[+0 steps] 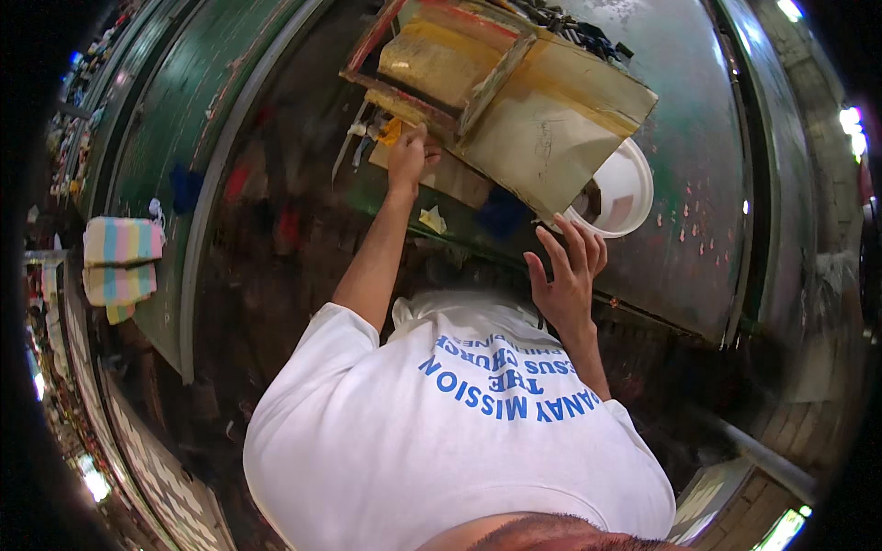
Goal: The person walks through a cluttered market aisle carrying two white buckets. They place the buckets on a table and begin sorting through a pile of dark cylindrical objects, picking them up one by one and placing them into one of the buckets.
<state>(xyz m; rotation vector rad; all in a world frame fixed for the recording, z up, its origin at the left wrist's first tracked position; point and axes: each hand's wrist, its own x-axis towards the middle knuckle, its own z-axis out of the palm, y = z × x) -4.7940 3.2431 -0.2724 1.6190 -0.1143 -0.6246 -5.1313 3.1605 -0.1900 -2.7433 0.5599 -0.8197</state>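
Note:
My left hand (411, 163) is closed at the lower edge of a worn wooden frame (505, 84) with red-painted edges and yellowish panels. What its fingers hold, if anything, I cannot make out. A small orange piece (390, 131) lies beside those fingers. My right hand (568, 275) is open, its fingers spread, just below a white bucket (647, 195) and the near corner of a cream, yellow-stained panel (560, 119). That panel partly covers the bucket. Something brown (591, 200) shows inside it.
The frame and bucket stand on a green table (680, 266). Dark objects (583, 32) are heaped behind the panel. A scrap of pale yellow material (433, 219) lies near the table's front edge. Pastel striped cloths (122, 250) are stacked at the far left, by another green surface (197, 101).

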